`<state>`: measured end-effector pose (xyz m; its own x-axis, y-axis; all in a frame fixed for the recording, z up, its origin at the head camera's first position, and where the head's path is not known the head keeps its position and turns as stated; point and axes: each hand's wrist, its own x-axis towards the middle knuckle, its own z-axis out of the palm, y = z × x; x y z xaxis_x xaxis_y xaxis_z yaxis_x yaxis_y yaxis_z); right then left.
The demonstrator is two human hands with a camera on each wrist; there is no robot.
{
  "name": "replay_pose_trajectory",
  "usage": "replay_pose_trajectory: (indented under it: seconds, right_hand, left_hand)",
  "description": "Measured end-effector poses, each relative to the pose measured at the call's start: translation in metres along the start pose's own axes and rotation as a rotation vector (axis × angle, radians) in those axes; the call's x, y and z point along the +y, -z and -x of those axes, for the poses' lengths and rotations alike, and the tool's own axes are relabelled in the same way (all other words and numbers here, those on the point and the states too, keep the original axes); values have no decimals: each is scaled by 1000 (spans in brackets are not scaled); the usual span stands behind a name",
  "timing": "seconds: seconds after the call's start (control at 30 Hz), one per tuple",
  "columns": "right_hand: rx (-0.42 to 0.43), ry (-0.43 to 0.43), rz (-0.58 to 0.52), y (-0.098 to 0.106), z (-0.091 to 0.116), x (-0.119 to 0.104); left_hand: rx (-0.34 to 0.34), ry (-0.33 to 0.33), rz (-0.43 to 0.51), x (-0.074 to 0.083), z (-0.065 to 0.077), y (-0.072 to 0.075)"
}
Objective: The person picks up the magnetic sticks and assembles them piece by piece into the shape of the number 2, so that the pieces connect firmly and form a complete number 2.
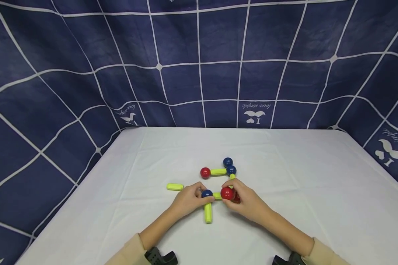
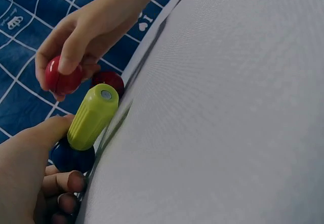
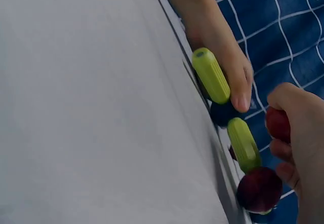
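My left hand (image 1: 187, 200) pinches a blue ball (image 1: 207, 193) between thumb and fingers. A yellow-green magnetic rod (image 1: 208, 213) extends from that ball towards the front, its metal tip showing in the left wrist view. A second rod (image 3: 244, 145) leads from the ball to a dark red ball (image 3: 259, 188). My right hand (image 1: 248, 202) grips another red ball (image 1: 227, 193), held above the dark red one; in the right wrist view its fingers partly cover it. Behind the right fingertips a rod (image 1: 232, 176) runs back to a blue ball (image 1: 231, 169).
Further back, a rod (image 1: 218, 172) joins a red ball (image 1: 205, 173) to that blue ball, and another blue ball (image 1: 227, 162) sits against it. A loose rod (image 1: 174, 187) lies left of my left hand. A blue checked cloth (image 1: 219, 81) hangs behind the white table (image 1: 285, 165).
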<state>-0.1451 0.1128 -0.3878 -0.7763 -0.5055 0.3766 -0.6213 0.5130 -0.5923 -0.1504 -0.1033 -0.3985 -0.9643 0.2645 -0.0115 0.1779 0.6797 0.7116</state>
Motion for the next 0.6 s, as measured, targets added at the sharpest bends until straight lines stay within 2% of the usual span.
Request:
replay_pose_trajectory:
  seconds: [0.13,0.37,0.47,0.6]
  right_hand:
    - [-84,91,-22,-7,7,-2]
    - [-318,63,-99,-19,15,-5]
    - [-362,73,-128,-22,16,-7]
    - [-377,120,-179,-22,17,-9]
  left_hand:
    - [-24,38,63,1,0,0]
    - [-34,96,138,0,1,-2]
    - [-25,103,171,0,2,-2]
    - [-29,97,207,0,0,-2]
